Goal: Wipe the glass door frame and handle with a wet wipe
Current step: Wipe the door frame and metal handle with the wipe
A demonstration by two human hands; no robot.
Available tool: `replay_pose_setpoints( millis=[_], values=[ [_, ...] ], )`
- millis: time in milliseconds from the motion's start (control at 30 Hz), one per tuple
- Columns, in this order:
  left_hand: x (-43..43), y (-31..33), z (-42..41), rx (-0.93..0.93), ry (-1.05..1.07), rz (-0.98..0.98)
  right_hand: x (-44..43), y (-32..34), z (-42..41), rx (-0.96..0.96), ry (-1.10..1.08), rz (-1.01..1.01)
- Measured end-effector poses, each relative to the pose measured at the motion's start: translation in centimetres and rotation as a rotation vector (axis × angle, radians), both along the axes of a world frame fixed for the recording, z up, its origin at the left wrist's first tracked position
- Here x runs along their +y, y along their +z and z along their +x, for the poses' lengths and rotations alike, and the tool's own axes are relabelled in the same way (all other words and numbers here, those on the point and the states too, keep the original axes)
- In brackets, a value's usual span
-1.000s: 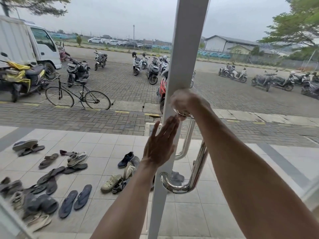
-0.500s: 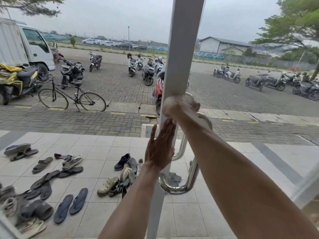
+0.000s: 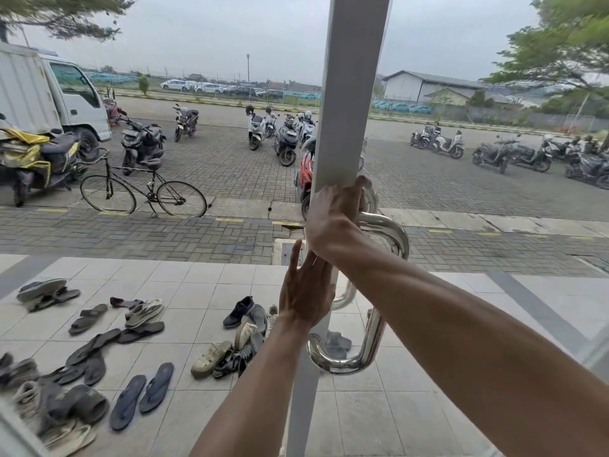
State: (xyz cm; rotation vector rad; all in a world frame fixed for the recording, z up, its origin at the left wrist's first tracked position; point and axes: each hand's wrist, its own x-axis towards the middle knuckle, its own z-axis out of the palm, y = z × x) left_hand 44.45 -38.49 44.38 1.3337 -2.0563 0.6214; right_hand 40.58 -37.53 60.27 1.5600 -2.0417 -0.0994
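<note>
On the white door frame (image 3: 349,94), a curved, mirror-bright steel handle (image 3: 374,338).

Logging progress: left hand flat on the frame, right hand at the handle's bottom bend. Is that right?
No. The left hand is flat on the frame, but the right hand is at the handle's top end; the head view shows it.

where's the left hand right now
Head view, centre: the left hand lies flat against the door frame, just below the right hand and left of the steel handle.
</note>
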Motion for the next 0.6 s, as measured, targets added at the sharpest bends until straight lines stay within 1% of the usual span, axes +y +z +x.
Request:
replay_pose_setpoints(
  millis=[33,67,167,267,333,433,533,567,600],
  values=[
    [-0.1,0.1,0.3,-0.013,-0.006,-0.002,-0.8,0.7,0.0,-0.037,0.044,-0.028],
    [0.0,0.2,0.4,-0.029,0.001,0.001,-0.7,1.1,-0.3,-0.017,0.043,0.010],
    [-0.1,0.0,0.6,-0.080,0.047,-0.030,-0.4,1.0,-1.0,-0.236,0.113,0.001],
    [-0.1,0.2,1.0,-0.104,0.077,-0.036,-0.2,2.9,-1.6,-0.476,0.151,0.131],
    [-0.2,0.1,0.8,-0.107,0.063,-0.027,-0.7,3.3,-2.3,-0.684,0.184,0.269],
    [-0.4,-0.2,0.7,-0.101,0.050,0.028,-1.1,4.3,-3.2,-1.139,0.203,0.484],
    [-0.1,-0.3,0.5,-0.072,0.053,0.031,-0.8,5.3,-5.2,-1.496,0.195,0.551],
    [0.0,-0.2,0.3,-0.065,0.062,0.023,-0.8,5.2,-5.8,-1.572,0.217,0.549],
    [0.1,-0.1,0.2,-0.055,0.060,0.018,-0.9,5.0,-6.4,-1.615,0.240,0.496]
  ],
)
